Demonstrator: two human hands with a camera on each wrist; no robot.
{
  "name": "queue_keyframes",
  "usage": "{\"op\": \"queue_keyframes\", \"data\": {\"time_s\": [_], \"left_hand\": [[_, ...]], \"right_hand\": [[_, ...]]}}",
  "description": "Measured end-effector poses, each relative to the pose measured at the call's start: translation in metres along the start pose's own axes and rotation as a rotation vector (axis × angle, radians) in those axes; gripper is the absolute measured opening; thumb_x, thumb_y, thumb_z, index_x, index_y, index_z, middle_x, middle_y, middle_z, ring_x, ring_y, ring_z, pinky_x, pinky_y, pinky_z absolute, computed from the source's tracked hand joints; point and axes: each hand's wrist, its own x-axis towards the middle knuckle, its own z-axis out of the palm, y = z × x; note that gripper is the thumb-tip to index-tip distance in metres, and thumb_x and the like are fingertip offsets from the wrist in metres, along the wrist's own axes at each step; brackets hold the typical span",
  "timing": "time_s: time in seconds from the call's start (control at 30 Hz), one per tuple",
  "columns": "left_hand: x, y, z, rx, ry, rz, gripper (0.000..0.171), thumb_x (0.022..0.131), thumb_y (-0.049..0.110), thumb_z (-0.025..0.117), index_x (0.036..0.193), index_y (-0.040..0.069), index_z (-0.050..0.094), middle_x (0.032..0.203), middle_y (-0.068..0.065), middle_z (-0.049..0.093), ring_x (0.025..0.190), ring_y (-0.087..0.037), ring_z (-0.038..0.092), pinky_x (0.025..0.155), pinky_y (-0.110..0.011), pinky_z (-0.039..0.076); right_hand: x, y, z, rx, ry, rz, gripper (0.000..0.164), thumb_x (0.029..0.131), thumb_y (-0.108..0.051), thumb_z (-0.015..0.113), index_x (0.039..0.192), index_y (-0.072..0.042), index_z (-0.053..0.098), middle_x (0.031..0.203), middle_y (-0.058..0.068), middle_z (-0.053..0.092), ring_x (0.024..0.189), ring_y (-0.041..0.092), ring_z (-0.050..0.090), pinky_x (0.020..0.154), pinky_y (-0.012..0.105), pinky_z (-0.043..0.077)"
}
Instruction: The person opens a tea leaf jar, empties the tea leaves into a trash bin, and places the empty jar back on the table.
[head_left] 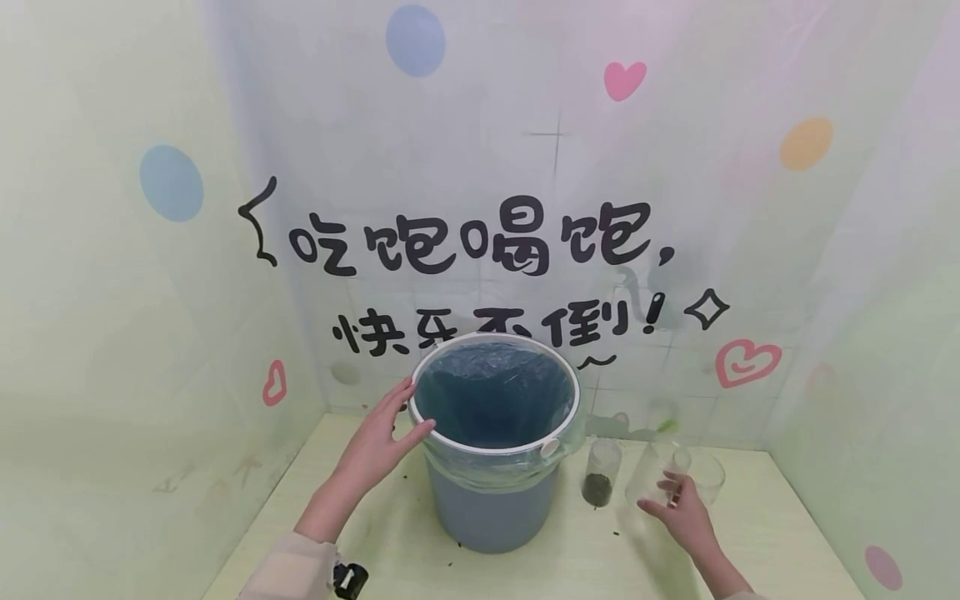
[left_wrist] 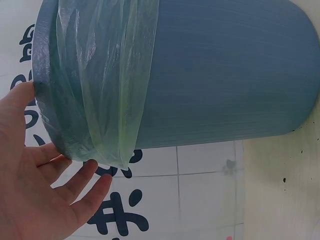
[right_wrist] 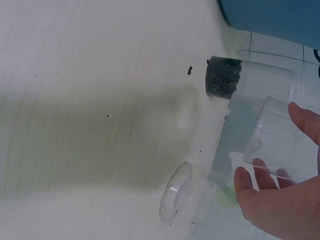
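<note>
A blue-grey trash bin (head_left: 491,512) with a white rim stands upright, lined with a greenish translucent bag (head_left: 487,477) folded over the rim. My left hand (head_left: 375,442) touches the rim's left side, thumb and fingers spread; in the left wrist view its fingertips (left_wrist: 90,166) lie against the bag. To the right of the bin, my right hand (head_left: 684,518) holds a clear glass (right_wrist: 280,137) between thumb and fingers, just above the table. Beside it stands a clear cylindrical container (head_left: 602,467) with dark, loose bits at the bottom.
Another clear, round-based vessel (right_wrist: 176,195) stands on the pale wooden table (head_left: 397,533) near the right hand. Small dark crumbs lie scattered on the tabletop. A printed curtain wall (head_left: 480,150) rises behind, and a black object (head_left: 349,580) sits by the left sleeve.
</note>
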Motion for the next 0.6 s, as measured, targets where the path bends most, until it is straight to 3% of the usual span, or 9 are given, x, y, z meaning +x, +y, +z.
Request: {"op": "queue_keyframes", "data": {"time_s": [0.6], "left_hand": [[-0.001,0.001,-0.001,-0.004,0.013,0.012,0.077,0.094,0.041,0.066,0.154,0.005,0.035,0.164,-0.016,0.028,0.145,-0.04,0.037,0.109,-0.058,0.044]], "right_hand": [[0.004,0.022,0.001,-0.046,-0.024,0.038,0.082,0.085,-0.019,0.076,0.14,0.016,0.027,0.137,0.042,0.045,0.127,0.063,0.04,0.104,0.068,0.04]]}}
